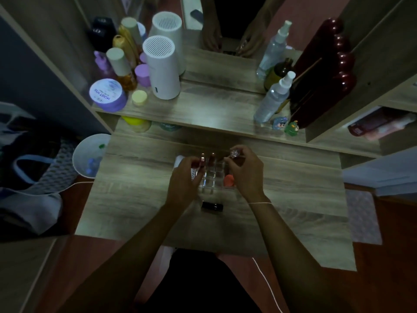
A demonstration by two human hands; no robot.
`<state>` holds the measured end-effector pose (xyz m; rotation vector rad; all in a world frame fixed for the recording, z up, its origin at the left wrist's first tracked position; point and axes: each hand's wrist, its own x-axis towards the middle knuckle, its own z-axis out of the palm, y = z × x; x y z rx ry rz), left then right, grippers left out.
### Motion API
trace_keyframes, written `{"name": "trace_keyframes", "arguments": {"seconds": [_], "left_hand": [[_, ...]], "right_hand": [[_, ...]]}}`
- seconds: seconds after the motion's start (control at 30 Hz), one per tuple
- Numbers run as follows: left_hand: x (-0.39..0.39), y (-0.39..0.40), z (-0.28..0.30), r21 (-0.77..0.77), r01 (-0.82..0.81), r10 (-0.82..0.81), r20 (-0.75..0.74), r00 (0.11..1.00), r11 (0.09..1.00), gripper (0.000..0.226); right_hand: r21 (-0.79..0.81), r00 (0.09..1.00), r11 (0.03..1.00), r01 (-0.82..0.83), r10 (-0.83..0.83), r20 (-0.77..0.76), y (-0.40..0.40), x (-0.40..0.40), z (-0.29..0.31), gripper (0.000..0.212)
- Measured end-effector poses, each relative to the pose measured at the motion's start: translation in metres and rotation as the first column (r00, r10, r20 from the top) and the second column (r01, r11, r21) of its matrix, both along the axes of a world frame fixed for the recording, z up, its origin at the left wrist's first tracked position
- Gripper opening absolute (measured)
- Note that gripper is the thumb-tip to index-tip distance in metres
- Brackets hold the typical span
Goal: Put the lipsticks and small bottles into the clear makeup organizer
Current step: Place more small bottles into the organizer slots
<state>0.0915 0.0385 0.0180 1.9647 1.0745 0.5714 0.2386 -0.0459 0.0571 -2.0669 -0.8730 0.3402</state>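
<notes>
Organizer (212, 177) dim, half-hidden; left hand (184, 179) grips lipstick (201, 162), right hand (244, 171) perhaps a bottle (234, 153).

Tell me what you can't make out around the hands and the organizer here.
- Head view: left hand covers the clear organizer's left cells.
- Right hand hides most of the orange item.
- Black tube: too dark to identify.
- Small clear-topped item at the right fingertips: too blurred to identify.
</notes>
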Motion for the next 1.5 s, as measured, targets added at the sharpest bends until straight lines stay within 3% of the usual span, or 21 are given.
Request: {"name": "trace_keyframes", "arguments": {"seconds": [0.33, 0.63, 0.8, 1.5], "left_hand": [[0.000, 0.002, -0.010, 0.013, 0.025, -0.025, -0.058, 0.998, 1.000, 0.018], [0.001, 0.001, -0.014, 0.014, 0.082, -0.079, -0.159, 0.984, 0.997, 0.018], [0.003, 0.000, -0.015, 0.083, 0.072, -0.055, -0.199, 0.978, 0.994, 0.013], [0.001, -0.004, -0.008, 0.095, 0.053, -0.035, -0.178, 0.983, 0.994, 0.018]], "right_hand": [[-0.152, 0.985, 0.985, -0.082, 0.103, 0.136, 0.007, 0.003, 0.000, 0.026], [-0.311, 0.973, 0.939, -0.148, 0.195, 0.122, 0.008, 0.003, -0.018, 0.027], [-0.331, 0.968, 0.932, -0.145, 0.203, 0.149, 0.011, 0.004, -0.022, 0.026], [-0.334, 0.959, 0.928, -0.167, 0.231, 0.163, 0.009, 0.003, -0.022, 0.028]]}}
